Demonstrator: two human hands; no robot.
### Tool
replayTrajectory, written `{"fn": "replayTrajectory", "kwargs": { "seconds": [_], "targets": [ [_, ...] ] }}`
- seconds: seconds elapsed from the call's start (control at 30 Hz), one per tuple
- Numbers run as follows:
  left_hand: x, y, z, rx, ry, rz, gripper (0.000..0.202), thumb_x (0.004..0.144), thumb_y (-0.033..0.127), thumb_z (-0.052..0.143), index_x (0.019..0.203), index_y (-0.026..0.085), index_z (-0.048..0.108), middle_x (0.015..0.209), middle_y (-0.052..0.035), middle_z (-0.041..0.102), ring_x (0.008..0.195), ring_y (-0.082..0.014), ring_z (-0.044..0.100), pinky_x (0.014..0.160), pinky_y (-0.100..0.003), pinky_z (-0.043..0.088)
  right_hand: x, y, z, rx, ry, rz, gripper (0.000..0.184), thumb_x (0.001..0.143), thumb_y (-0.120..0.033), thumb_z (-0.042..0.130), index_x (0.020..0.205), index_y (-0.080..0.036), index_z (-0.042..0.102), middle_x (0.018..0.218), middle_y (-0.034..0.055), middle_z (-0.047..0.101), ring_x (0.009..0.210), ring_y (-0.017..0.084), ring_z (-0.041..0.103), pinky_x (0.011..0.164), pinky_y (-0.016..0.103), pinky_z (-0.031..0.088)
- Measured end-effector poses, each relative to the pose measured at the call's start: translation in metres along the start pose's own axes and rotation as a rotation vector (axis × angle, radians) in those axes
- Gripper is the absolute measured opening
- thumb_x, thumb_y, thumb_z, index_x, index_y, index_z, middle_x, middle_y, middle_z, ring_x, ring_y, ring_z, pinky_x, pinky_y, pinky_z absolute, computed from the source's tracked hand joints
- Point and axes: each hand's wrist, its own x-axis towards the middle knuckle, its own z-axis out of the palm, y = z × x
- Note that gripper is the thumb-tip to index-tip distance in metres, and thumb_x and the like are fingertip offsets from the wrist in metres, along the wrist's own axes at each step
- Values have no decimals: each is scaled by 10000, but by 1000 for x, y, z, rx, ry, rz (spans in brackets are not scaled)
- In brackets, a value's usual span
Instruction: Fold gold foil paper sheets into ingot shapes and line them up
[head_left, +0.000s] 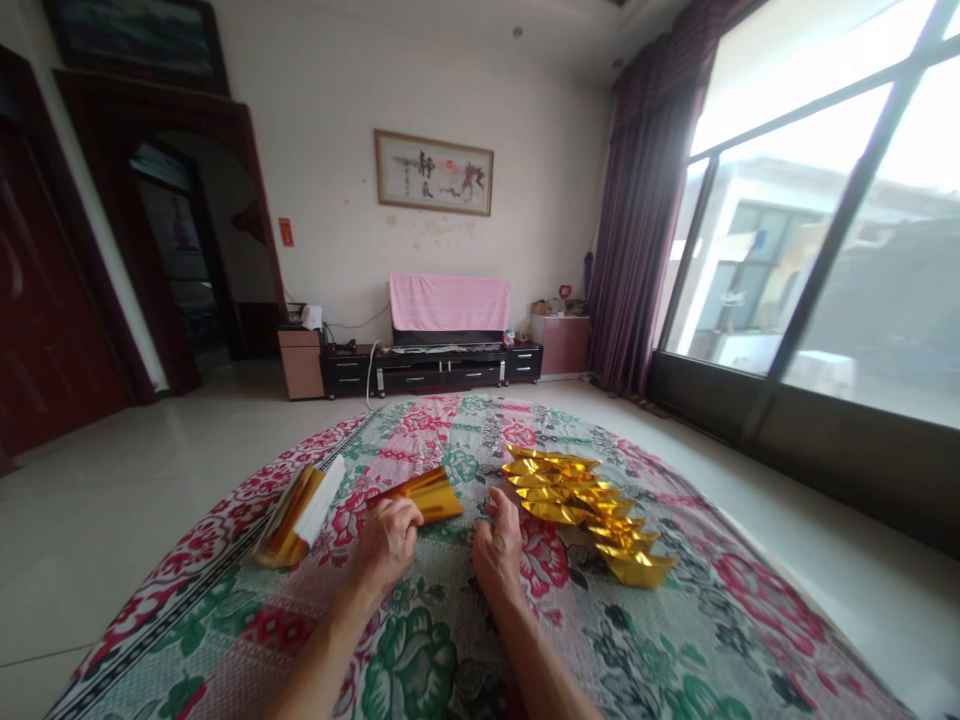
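Observation:
My left hand (394, 535) is closed on the near left part of a gold foil paper sheet (435, 494), which looks curved and lies just above the floral cloth. To the right of the sheet, my right hand (498, 540) is raised with thumb and fingers apart and nothing between them. Several folded gold paper ingots (559, 490) lie in overlapping rows to the right of that hand. On the left rests a stack of gold foil paper (304, 510) with a white side showing, partly in a clear wrapper.
A floral cloth (412, 650) covers the round surface under my hands. Beyond it stand a low black TV cabinet (450, 374) and a pink cloth (450, 302) draped over a screen. Large windows (810, 240) line the right side.

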Motion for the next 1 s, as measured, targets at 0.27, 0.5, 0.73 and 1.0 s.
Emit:
{"fn": "replayTrajectory", "kwargs": {
  "seconds": [0.27, 0.5, 0.73, 1.0],
  "targets": [
    [-4, -6, -6, -235, -119, -121, 211, 642, 71, 475, 684, 195, 640, 1065, -59, 644, 989, -177, 596, 905, -317, 444, -3, -7, -5, -50, -282, -202, 577, 517, -17, 360, 1028, -173, 577, 1130, 79, 560, 1066, 178, 514, 933, 311, 405],
    [0, -4, -21, -439, -123, -186, 124, 650, 138, 515, 650, 191, 627, 939, -36, 691, 922, -165, 625, 835, -267, 476, 3, -15, -18, 48, -392, -151, 557, 529, -78, 403, 1049, -174, 580, 1013, 54, 632, 978, 181, 568, 892, 302, 432],
    [1, -1, -10, -437, 1, -193, 118, 687, 207, 527, 706, 193, 642, 955, -50, 685, 954, -179, 619, 876, -297, 473, 5, -15, -9, 296, -282, 341, 501, 707, -298, 466, 1182, -139, 482, 1125, 131, 597, 934, 215, 617, 720, 299, 511],
    [2, 15, -3, -313, 225, -152, 136, 753, 225, 520, 761, 200, 653, 954, -58, 675, 930, -178, 625, 849, -290, 498, -2, -21, -3, 287, -209, 420, 586, 756, -456, 507, 1231, -118, 443, 1230, 180, 524, 1086, 244, 549, 781, 303, 493]
  ]
}}
